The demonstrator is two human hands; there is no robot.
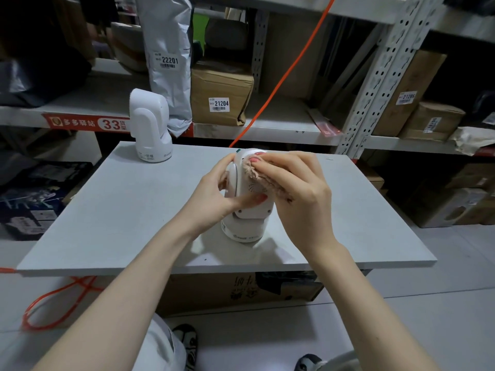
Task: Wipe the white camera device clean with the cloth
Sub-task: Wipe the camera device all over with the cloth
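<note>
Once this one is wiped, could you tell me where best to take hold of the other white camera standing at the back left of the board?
Probably round the waist of the second camera, just above its round base. It stands upright and alone near the board corner, so come from the front with the left hand, thumb and fingers on opposite sides. The tall rounded head looks smooth and might slip.

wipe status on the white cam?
Mid-wipe. The left hand steadies the white camera device on the grey board; the right hand presses the pink cloth on its upper head. Base untouched now. Second camera stands apart, rear left.
</note>
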